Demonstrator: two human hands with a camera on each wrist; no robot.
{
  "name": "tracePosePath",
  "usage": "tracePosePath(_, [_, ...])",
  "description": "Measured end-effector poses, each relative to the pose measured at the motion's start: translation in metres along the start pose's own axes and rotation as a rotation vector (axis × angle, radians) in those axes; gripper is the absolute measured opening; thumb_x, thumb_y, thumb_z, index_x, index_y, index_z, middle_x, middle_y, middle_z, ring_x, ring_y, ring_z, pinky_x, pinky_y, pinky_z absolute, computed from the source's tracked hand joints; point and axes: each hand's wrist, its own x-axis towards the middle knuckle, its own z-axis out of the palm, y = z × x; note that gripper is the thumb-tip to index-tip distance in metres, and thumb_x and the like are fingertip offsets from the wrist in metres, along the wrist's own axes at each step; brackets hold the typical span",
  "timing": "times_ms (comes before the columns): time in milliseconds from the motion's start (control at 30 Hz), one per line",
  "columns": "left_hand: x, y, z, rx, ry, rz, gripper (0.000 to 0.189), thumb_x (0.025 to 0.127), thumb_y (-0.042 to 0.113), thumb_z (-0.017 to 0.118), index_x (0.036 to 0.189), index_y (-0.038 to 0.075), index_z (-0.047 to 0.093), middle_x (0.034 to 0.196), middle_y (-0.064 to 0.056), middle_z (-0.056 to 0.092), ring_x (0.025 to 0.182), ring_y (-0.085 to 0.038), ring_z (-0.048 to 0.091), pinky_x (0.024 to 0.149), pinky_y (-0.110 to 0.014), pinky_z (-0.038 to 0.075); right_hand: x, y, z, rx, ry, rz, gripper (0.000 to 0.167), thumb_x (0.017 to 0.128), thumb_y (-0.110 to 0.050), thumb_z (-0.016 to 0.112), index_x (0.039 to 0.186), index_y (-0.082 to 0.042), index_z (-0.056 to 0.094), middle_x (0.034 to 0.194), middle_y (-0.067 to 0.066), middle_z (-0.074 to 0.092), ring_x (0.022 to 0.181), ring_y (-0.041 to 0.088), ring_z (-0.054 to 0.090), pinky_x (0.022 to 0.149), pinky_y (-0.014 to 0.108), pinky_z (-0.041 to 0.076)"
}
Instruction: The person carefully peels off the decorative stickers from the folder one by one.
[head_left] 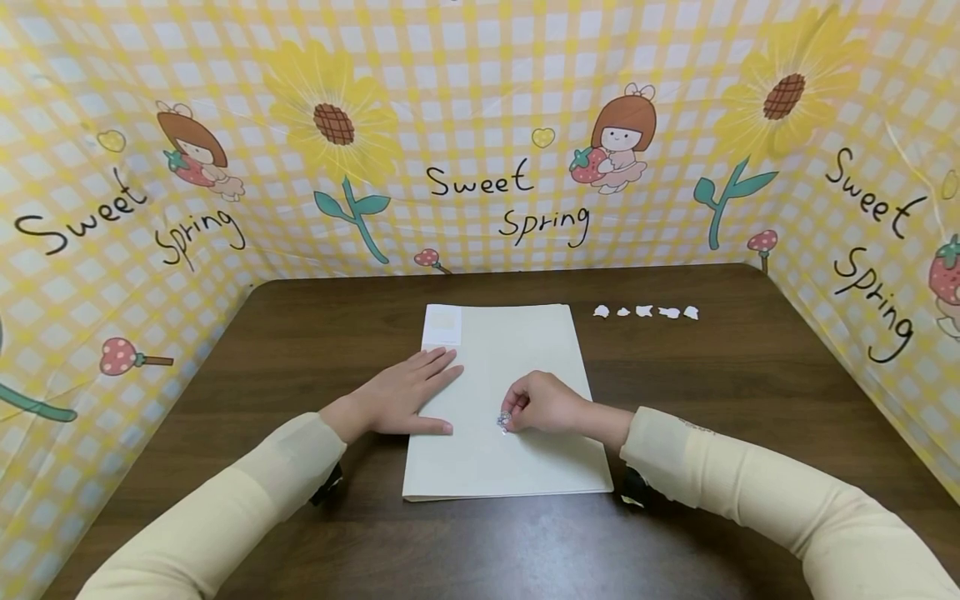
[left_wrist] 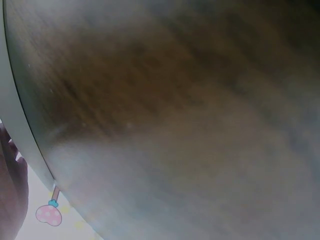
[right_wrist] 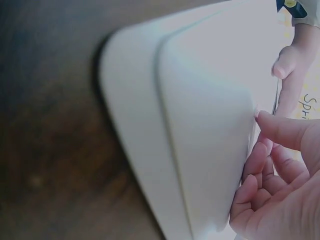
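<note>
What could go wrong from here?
The small patterned piece pinched in the right hand might slip or crease, being so small. The cream folder could slide if the left hand, resting across its left edge, lifts. The white scraps lying on the table might scatter if knocked.

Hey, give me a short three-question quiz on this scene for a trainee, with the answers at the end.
1. How many white scraps lie in a row on the table?
2. True or false: the left hand is pinching one of those scraps.
3. Which hand has its fingers closed on the small patterned piece at the cream folder?

Key:
1. Five.
2. False; it rests on the left side of the folder.
3. The right hand.
</note>
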Motion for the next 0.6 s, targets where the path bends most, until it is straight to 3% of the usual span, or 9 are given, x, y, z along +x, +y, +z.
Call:
tracePosePath(400, [-0.001,-0.002,0.001,0.012,0.014,0.012,0.097,0.087,0.078,0.037,0.156,0.012,0.022,0.161,-0.013,0.015,0.147,-0.028,0.009,0.115,-0.044,0.016,-0.004,0.006,-0.015,0.118,-0.057,-0.032,0.005,0.081,-0.001,0.073,0.082,-0.006,0.074,0.069,0.000,0.064,0.062,0.011,0.051,0.056,0.023,0.042])
tracePosePath(600, [-0.001,-0.001,0.000,0.007,-0.002,0.009,0.097,0.087,0.078,0.036,0.156,0.013,0.021,0.161,-0.012,0.013,0.147,-0.027,0.008,0.116,-0.043,0.013,-0.006,0.017,-0.029,0.192,-0.037,0.003,0.004,0.083,-0.001,0.073,0.087,-0.002,0.073,0.070,0.001,0.064,0.064,0.012,0.052,0.056,0.024,0.044])
